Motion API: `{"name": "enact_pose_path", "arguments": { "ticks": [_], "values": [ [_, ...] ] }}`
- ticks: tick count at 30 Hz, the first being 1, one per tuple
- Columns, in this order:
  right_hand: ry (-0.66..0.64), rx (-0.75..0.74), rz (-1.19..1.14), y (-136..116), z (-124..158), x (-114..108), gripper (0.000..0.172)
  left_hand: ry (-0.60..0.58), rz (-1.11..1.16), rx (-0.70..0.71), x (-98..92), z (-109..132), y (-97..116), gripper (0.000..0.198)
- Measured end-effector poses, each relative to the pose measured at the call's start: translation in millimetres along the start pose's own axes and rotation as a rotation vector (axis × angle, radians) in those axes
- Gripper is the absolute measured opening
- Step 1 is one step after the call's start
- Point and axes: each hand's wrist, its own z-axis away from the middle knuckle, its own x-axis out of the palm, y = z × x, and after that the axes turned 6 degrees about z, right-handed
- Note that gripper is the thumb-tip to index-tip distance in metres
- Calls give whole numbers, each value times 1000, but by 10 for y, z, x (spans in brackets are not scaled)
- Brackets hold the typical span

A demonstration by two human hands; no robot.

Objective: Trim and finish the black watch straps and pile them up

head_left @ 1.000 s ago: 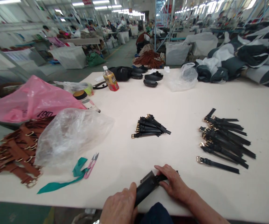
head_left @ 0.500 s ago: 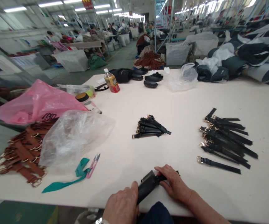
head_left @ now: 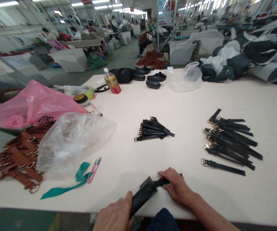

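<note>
My left hand [head_left: 116,211] is wrapped round a thick black tube-like tool [head_left: 142,196] at the table's near edge. Its exact kind I cannot make out. The broad far end points up and right, close to a short black strap [head_left: 161,182]; whether they touch I cannot tell. My right hand [head_left: 177,187] is closed on that strap, pressing it near the tabletop, and its fingers cover most of it. A fan of black buckle straps [head_left: 153,129] lies ahead in the middle. Farther right is a looser pile of similar straps [head_left: 232,141], with a single strap [head_left: 222,166] in front.
Pink-handled thread snips [head_left: 94,170] lie by a teal ribbon [head_left: 63,190] on the white table [head_left: 119,154]. Brown straps [head_left: 20,157], a clear plastic bag [head_left: 73,138] and a pink bag [head_left: 32,107] fill the left. A drink bottle [head_left: 112,81] stands toward the back.
My left hand has drawn the black tool a little to the left, away from my right hand, so more of the strap shows. The view has shifted slightly.
</note>
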Motion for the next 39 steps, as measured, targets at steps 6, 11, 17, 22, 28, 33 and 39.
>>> {"name": "enact_pose_path", "arguments": {
  "ticks": [6, 11, 17, 22, 28, 33, 39],
  "values": [
    [15, -11, -23, -7, 3, -10, 51, 81, 8, 32, -32, -99, 124, 46],
    [6, -6, -1, 5, 16, 14, 51, 26, -16, 2, -88, -26, 54, 48],
    [37, -3, 11, -11, 7, -8, 51, 61, 2, 34, -95, -137, 152, 46],
    [23, -19, 29, -98, -50, -64, 40, 128, 52, -100, -14, -136, -156, 44],
    [-16, 4, 63, -176, -113, -64, 20, 105, 20, -150, 40, 106, -396, 43],
    [-21, -7, 60, -145, -120, -26, 17, 54, 32, -72, 133, 98, -166, 46],
    [-42, -10, 32, -119, -86, -65, 30, 59, 47, -45, 52, -1, 202, 46]
  ]
}}
